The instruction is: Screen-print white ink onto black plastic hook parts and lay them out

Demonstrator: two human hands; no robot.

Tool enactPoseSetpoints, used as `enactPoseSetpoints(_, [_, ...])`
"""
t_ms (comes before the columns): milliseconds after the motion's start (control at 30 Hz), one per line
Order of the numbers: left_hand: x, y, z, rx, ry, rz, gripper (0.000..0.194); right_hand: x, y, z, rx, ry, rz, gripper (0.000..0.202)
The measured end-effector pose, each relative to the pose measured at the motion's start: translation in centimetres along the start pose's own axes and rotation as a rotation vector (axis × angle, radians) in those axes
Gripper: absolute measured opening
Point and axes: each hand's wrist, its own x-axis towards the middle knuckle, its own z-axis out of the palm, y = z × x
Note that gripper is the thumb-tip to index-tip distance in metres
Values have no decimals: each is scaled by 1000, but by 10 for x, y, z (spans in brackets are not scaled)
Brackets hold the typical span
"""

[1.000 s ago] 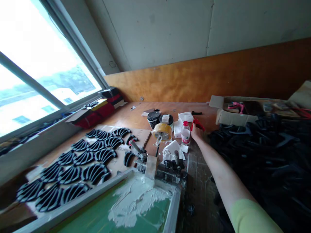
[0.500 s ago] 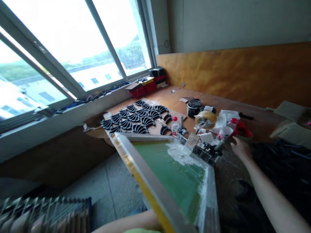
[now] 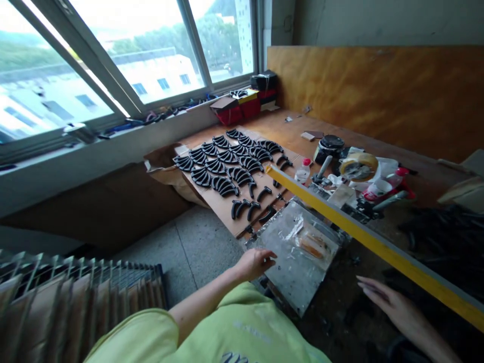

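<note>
My left hand [image 3: 255, 263] is over the left edge of a grey metal base plate [image 3: 282, 254], fingers loosely bent and apart, with nothing visible in them. My right hand [image 3: 389, 301] is to the right of the plate, beneath the raised screen frame, with its fingers stretched out and empty. The screen printing frame [image 3: 363, 233] is tilted up, showing its yellow-taped edge. A clear film with a brownish patch [image 3: 313, 245] lies on the plate. Black curved handle-like pieces [image 3: 240, 175] lie in fans on a cardboard sheet [image 3: 227, 214] behind the plate.
Beyond the plate stand a black tub [image 3: 329, 147], a tape roll [image 3: 359, 167] and a red-capped bottle [image 3: 303, 171]. A dark heap [image 3: 446, 237] of pieces lies at right. Red boxes [image 3: 236, 111] sit by the window. A rack [image 3: 86, 290] holding boards is at lower left.
The screen frame has swung up from lying low over the plate, uncovering it. My left hand has come into view beside the plate. My right hand has moved down and nearer, away from the bottles.
</note>
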Motion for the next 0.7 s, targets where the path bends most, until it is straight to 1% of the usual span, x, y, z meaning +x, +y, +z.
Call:
enactPoseSetpoints(67, [-1,-26,-18,-15,56,-64,26,-4,-37,14,121,-145,1,46])
enactPoseSetpoints(133, [1,-54,-38,-14,108,-137,27,1,-79,30,228,-233,9,46])
enactPoseSetpoints(200, [6,-84,-56,-1,151,-222,28,14,-124,50,288,-259,-14,44])
enactPoseSetpoints(267, [13,-116,-73,12,175,-296,29,36,-169,73,290,-258,-77,38])
enactPoseSetpoints(333, [22,-149,-87,21,176,-327,29,68,-212,98,252,-234,-150,33])
enactPoseSetpoints(367, [27,-165,-94,24,171,-321,29,88,-232,112,229,-217,-181,31])
enactPoseSetpoints(467, [45,-207,-115,10,120,-257,28,159,-281,155,146,-138,-206,26])
enactPoseSetpoints(533, [58,-229,-129,-12,73,-211,27,210,-303,181,51,-65,-147,25])
enactPoseSetpoints(600, [72,-244,-144,-23,31,-168,26,255,-317,203,-69,-15,-48,27])
enactPoseSetpoints(667, [88,-254,-157,-23,-7,-111,26,289,-326,220,-177,-10,78,32])
enactPoseSetpoints(700, [97,-257,-163,-19,-26,-79,26,302,-329,227,-216,-17,140,34])
